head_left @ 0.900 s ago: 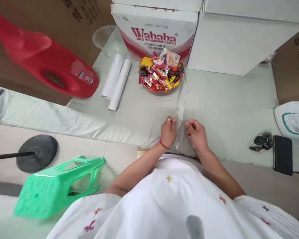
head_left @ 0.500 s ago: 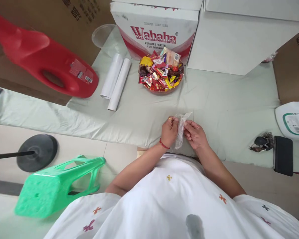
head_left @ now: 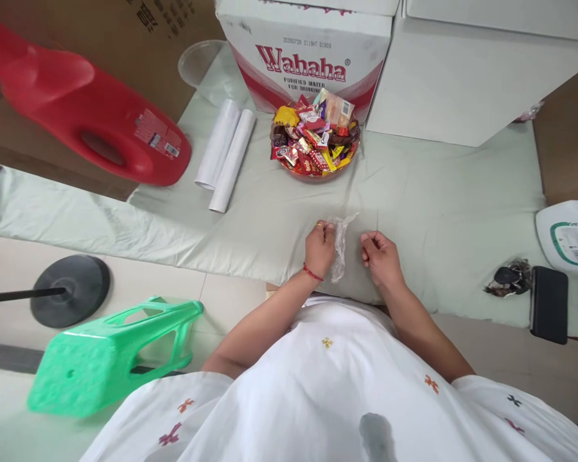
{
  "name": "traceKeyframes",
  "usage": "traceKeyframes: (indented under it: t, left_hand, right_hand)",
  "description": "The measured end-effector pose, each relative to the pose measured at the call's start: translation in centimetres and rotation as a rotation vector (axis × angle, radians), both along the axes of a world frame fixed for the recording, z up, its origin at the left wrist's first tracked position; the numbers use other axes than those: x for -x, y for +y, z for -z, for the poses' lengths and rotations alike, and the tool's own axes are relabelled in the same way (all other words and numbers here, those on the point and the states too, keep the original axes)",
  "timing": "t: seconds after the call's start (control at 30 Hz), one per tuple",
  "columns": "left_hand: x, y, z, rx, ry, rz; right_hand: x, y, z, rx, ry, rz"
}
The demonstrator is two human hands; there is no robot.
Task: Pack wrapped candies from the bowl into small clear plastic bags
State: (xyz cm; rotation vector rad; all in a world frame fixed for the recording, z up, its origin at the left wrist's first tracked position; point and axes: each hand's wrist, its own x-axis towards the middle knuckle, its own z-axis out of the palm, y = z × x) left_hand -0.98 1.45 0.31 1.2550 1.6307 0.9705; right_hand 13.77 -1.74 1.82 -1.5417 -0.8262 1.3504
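A crumpled piece of clear plastic film hangs above the cloth-covered table, close to my body. My left hand pinches its upper part between thumb and fingers; a red bracelet circles that wrist. To the right, apart from the film, my right hand is closed, thumb pressed against curled fingers. Whether anything small is in that pinch is hidden. Beyond both hands sits a round dish heaped with wrapped sweets.
Two white paper rolls and a red jug lie at left. Behind the dish stands a water carton beside a white box. Keys and a black phone are at right. A green stool lies tipped on the floor.
My right hand has let go of the plastic film and moved slightly right. My left hand, keeping hold of the film, has shifted a little to the left.
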Motion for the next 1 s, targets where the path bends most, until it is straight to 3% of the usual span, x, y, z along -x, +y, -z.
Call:
traceKeyframes:
  t: [0.07,0.17,0.27,0.43,0.53,0.67,0.77,0.9,1.0]
  left_hand:
    - [0.1,0.2,0.1,0.011,-0.016,-0.049]
    - [-0.1,0.2,0.2,0.012,-0.044,-0.094]
    - [-0.1,0.1,0.3,-0.015,-0.031,-0.106]
    - [0.3,-0.1,0.1,-0.085,0.012,-0.087]
    - [0.2,-0.1,-0.2,-0.055,-0.12,-0.101]
    - [0.0,-0.2,-1.3,0.337,-0.544,-0.074]
    - [0.0,-1.0,-2.4,0.539,-0.683,0.033]
    - [-0.2,-2.4,-2.7,0.504,-0.706,0.224]
    - [-0.5,-2.8,-2.4,0.417,-0.734,0.176]
  right_hand:
    - [-0.2,-0.2,-0.3,-0.023,-0.003,-0.046]
    - [0.4,-1.2,-0.7,-0.06,0.041,-0.218]
    - [1.3,-1.9,-0.6,-0.007,0.087,-0.344]
    - [1.0,-1.6,-0.7,0.176,0.194,-0.223]
    - [0.5,-1.3,-0.9,0.216,0.253,-0.201]
    - [0.3,-1.5,-1.0,0.066,0.172,-0.099]
    - [0.3,-1.6,-0.7,-0.048,0.088,-0.045]
    - [0.0,-1.4,-0.1,-0.077,0.038,-0.033]
    - [-0.5,-1.4,0.1,-0.064,0.01,-0.014]
